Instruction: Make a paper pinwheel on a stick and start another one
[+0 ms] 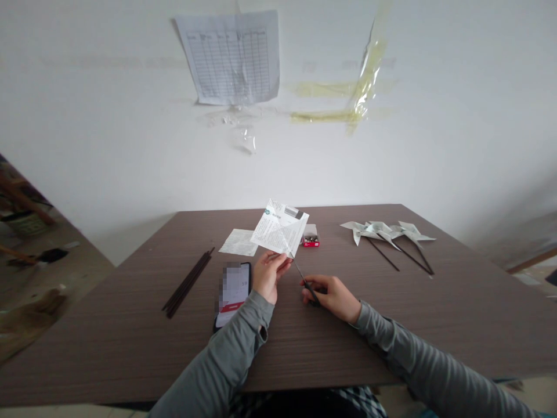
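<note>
A square of printed paper point(281, 227) with diagonal creases is pinched at its lower corner by my left hand point(268, 274), tilted up above the table. My right hand point(333, 295) is wrapped round the black handles of a pair of scissors point(310, 290). Their thin blades point up and left, and the tips meet the paper's lower right corner by my left fingers. Whether the blades are apart there is too small to tell. Just behind the paper sits a small red box point(310, 242) of metal pins.
On the brown table point(374, 348), another paper sheet point(239, 242) lies behind a phone point(234, 293). Several dark sticks point(188, 283) lie at the left. Paper pinwheels point(387, 231) on sticks lie at the right. A white wall point(130, 162) stands behind.
</note>
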Tool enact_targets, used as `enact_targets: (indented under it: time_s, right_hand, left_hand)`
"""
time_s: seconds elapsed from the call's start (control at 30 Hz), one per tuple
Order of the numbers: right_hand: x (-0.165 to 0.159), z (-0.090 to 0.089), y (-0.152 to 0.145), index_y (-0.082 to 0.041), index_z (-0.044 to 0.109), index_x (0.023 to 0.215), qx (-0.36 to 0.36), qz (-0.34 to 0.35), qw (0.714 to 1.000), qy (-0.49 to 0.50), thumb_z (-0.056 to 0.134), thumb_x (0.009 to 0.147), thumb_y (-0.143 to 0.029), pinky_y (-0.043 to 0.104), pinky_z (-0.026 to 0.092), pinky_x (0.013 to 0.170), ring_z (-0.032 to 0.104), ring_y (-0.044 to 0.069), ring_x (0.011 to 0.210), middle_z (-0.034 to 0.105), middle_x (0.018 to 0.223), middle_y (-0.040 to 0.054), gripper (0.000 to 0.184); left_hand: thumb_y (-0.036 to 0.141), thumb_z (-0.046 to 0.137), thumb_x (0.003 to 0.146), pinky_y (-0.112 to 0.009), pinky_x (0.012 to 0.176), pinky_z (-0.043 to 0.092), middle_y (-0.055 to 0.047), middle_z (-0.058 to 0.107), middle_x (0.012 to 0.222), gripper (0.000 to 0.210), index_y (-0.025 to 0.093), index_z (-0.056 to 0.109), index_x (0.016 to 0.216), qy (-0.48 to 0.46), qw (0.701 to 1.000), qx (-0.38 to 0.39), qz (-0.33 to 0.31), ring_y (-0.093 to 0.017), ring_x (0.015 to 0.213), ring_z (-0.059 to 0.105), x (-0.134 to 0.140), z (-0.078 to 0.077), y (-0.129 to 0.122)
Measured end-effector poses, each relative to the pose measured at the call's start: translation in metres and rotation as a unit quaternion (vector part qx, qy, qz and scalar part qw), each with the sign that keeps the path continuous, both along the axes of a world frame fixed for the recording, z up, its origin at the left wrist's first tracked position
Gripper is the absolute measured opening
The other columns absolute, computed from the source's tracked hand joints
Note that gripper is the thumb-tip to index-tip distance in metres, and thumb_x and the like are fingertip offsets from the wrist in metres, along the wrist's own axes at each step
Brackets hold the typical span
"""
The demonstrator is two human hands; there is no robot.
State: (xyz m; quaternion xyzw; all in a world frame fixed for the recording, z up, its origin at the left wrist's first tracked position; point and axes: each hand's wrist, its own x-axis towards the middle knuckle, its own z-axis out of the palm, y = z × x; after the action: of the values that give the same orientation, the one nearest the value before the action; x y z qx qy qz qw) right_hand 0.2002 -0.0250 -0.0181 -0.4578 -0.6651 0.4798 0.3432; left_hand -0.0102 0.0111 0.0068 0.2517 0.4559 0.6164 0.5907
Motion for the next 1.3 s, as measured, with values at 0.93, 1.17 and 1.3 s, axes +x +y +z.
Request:
enact_targets:
  time_s: [0.93,1.17,1.3]
  right_hand:
    - [-0.0030,-0.0027,0.0017,-0.029,0.091,0.110,0.006,0.002,1.000,0.004,0.093,0.087,-0.091,0.053,0.076,0.089,0.084,0.036,0.081,0.087,0.083,0.0091,0.067]
    - [-0.0045,-0.0033,0.0016,-0.028,0.088,0.107,0.006,0.002,1.000,0.010,0.092,0.088,-0.089,0.053,0.072,0.086,0.078,0.034,0.074,0.083,0.077,0.0071,0.064]
    - [-0.0040,-0.0043,0.0021,-0.029,0.089,0.107,0.008,0.002,1.000,0.007,0.093,0.087,-0.088,0.052,0.071,0.085,0.079,0.034,0.075,0.083,0.077,0.0067,0.062]
  left_hand:
    - [0.006,0.110,0.084,-0.039,0.103,0.075,-0.002,0.090,0.089,0.033,0.023,0.082,0.087,0.006,1.000,0.000,-0.023,-0.024,0.093,0.093,0.0011,0.0016,-0.0029]
    - [0.006,0.109,0.085,-0.037,0.101,0.076,-0.002,0.090,0.089,0.031,0.022,0.083,0.087,0.006,1.000,0.003,-0.022,-0.023,0.091,0.092,0.0004,0.0004,-0.0023]
    - [0.005,0.109,0.084,-0.038,0.103,0.076,-0.002,0.091,0.090,0.032,0.022,0.082,0.088,0.006,1.000,-0.003,-0.022,-0.024,0.093,0.093,0.0007,0.0009,-0.0022]
